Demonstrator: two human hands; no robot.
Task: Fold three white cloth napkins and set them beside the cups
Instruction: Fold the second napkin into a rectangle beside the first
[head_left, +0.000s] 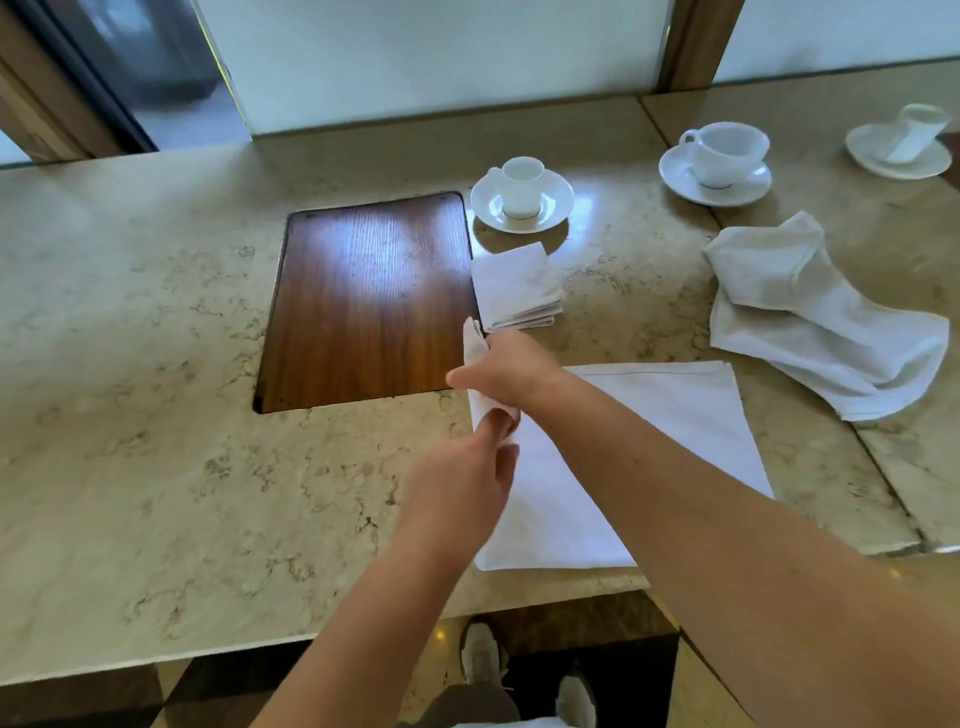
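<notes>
A white napkin lies spread flat on the marble counter in front of me. My right hand pinches its left edge, which is lifted, and my left hand grips the same edge just below. A folded napkin rests beside the small cup on its saucer. A crumpled napkin lies at the right, below a wider cup and saucer. A third cup and saucer stands at the far right.
A dark wooden panel is set into the marble counter left of the napkins. A frosted glass partition rises along the back edge. My shoes show below the counter's front edge.
</notes>
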